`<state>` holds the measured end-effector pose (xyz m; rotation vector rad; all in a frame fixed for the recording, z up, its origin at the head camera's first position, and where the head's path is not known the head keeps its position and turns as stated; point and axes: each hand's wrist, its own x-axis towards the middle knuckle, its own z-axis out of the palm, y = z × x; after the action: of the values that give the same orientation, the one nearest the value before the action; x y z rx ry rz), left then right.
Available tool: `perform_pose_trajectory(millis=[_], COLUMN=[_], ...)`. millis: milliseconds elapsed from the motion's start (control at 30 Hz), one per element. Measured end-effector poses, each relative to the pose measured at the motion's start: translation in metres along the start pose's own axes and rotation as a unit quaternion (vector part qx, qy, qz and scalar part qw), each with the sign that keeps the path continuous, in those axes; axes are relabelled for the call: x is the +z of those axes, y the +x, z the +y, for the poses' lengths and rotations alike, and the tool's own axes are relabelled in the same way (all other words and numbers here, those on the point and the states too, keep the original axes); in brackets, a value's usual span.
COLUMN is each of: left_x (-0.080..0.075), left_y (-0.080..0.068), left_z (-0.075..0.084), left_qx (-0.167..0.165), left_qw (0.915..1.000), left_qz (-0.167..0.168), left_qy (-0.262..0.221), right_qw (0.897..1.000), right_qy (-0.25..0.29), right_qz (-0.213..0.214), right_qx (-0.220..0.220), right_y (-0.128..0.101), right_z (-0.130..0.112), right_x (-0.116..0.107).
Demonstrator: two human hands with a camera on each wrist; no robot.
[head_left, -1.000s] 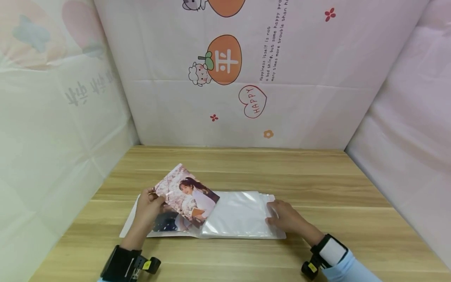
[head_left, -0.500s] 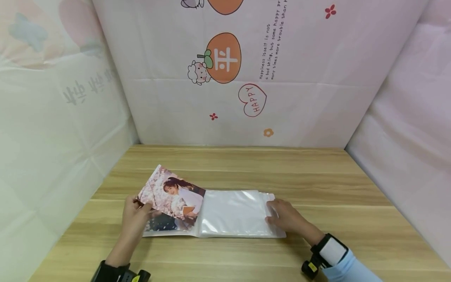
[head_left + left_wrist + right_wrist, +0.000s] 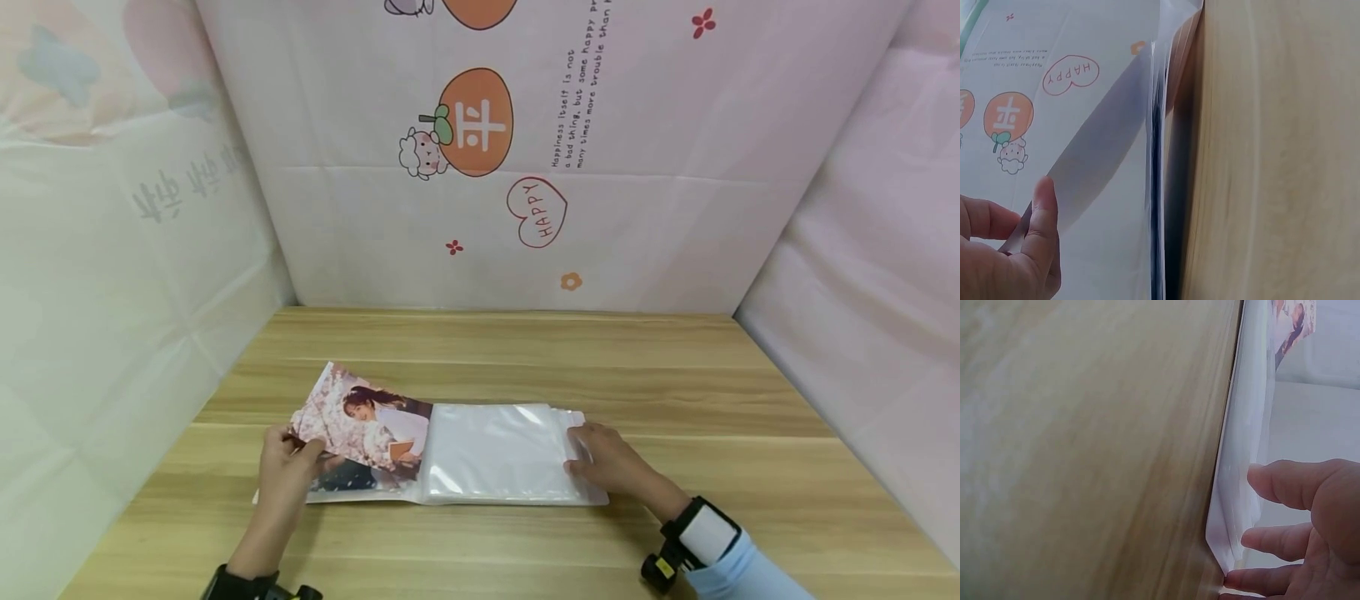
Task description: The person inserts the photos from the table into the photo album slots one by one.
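An open photo album (image 3: 487, 454) with clear plastic sleeves lies flat in front of me. Over its left page my left hand (image 3: 285, 475) pinches a photo print (image 3: 378, 421) of a person among pink blossoms, by its left edge between thumb and fingers. The print is tilted, its far left corner raised; its pale back (image 3: 1100, 147) shows in the left wrist view. Partly covered beneath it is a darker photo (image 3: 345, 475) in the left page. My right hand (image 3: 611, 462) rests at the album's right edge, fairly straight fingertips (image 3: 1254, 537) touching the sleeves.
The album lies on a wood-grain table (image 3: 480, 550). A white printed cloth (image 3: 637, 233) stands as a wall behind it, with similar cloth walls at left and right.
My left hand has carried the blossom print leftward and lowered it over the left page, leaving the right page uncovered. The right hand stays at the album's right edge.
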<state>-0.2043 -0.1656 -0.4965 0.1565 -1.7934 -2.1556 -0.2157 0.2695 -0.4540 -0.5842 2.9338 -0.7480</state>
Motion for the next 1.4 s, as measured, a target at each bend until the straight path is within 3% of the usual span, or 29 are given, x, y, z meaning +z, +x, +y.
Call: perform_pose_trajectory(millis=[267,467,667,1000,1167,1400], left_x=[0.005,0.015,0.029,0.019,0.015,0.016], left_y=[-0.008,-0.025,-0.039,-0.036,-0.036,-0.037], left_z=[0.006,0.034,0.060,0.062,0.068,0.070], left_qx=[0.001,-0.013,-0.060,-0.052,-0.071,-0.075], left_qw=[0.9997,0.9982,0.9949,0.9880,0.9824,0.9819], left_qz=[-0.016,-0.034,-0.050,0.012,0.008,0.000], left_qy=[0.018,0.048,0.064,0.145,0.173,0.174], right_qw=[1.000,1.000,1.000,1.000,1.000,1.000], right_qy=[-0.006,-0.004,-0.004,0.002,0.001,0.002], right_qz=[0.003,-0.001,0.000,-0.003,-0.005,-0.004], right_qx=[-0.005,0.000,0.001,0.002,0.005,0.004], right_y=[0.000,0.000,0.000,0.000,0.000,0.000], right_z=[0.001,0.001,0.001,0.000,0.001,0.002], right_x=[0.001,0.001,0.002,0.001,0.001,0.002])
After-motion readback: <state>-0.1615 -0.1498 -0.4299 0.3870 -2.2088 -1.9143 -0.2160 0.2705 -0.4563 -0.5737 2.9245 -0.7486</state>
